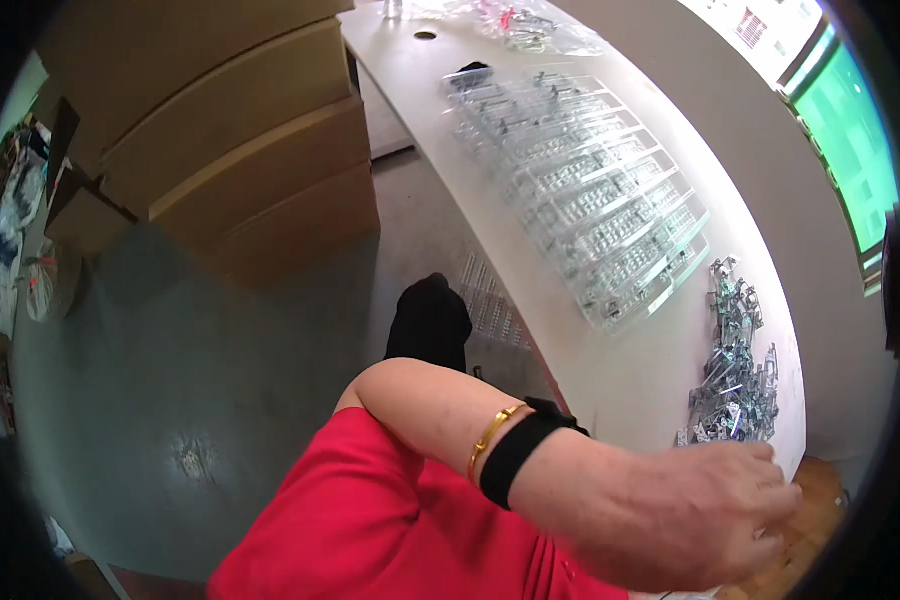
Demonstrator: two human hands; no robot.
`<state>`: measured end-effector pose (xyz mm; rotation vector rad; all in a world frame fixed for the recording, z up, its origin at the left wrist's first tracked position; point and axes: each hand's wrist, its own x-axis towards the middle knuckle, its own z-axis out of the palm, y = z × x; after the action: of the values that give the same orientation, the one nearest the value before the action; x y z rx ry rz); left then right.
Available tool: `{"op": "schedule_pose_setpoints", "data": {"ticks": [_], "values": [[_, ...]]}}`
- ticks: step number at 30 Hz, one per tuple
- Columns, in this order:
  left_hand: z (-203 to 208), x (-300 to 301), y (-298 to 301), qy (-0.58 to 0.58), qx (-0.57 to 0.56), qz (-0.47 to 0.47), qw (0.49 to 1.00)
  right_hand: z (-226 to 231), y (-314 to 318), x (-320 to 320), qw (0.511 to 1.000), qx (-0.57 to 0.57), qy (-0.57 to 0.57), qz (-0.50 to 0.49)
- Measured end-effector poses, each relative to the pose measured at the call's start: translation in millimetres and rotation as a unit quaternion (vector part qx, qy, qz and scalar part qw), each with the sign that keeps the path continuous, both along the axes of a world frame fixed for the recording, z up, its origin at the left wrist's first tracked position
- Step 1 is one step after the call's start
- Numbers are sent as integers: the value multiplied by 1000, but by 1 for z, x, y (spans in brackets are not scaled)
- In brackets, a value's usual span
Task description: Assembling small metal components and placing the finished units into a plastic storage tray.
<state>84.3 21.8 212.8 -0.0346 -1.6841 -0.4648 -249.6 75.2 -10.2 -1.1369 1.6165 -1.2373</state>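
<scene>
My left hand [690, 510] reaches across to the lower right, its back showing and its fingers curled. Whatever the fingertips may hold is hidden behind the hand. A gold bracelet [490, 440] and a black band [520, 455] circle the wrist. Just beyond the knuckles, a loose heap of small shiny metal parts [735, 375] lies along the white table [610, 370]. Farther up the table, several clear plastic trays [600, 190] lie overlapping in a row, with small metal pieces in them. My right hand is out of the picture.
Large cardboard boxes [260, 150] stand at the far left, beside the table. Clear bags [540, 30] lie at the table's far end, near a round hole [426, 36]. Below the table edge, a clear ridged tray [490, 310] shows. A wall [710, 130] borders the right side.
</scene>
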Motion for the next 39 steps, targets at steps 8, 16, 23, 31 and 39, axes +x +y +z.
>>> {"op": "schedule_pose_setpoints", "data": {"ticks": [8, 16, 23, 31, 39], "values": [[-2, -24, 54, 106, -43, 41, 993, 0, 9, 4, 997, -77, 12, -1], [-12, 43, 101, -24, -35, 77, 996, -6, 6, 4, 992, -119, 50, -4], [-23, 77, 122, -20, -65, 17, 998, -6, 1, 1, 993, -111, 39, -6], [-57, 102, 137, 62, -2, -53, 997, -16, -11, -13, 990, -104, 96, 2], [-53, 97, 131, 152, 168, -149, 963, -22, -16, -42, 986, -91, 140, -28]]}}
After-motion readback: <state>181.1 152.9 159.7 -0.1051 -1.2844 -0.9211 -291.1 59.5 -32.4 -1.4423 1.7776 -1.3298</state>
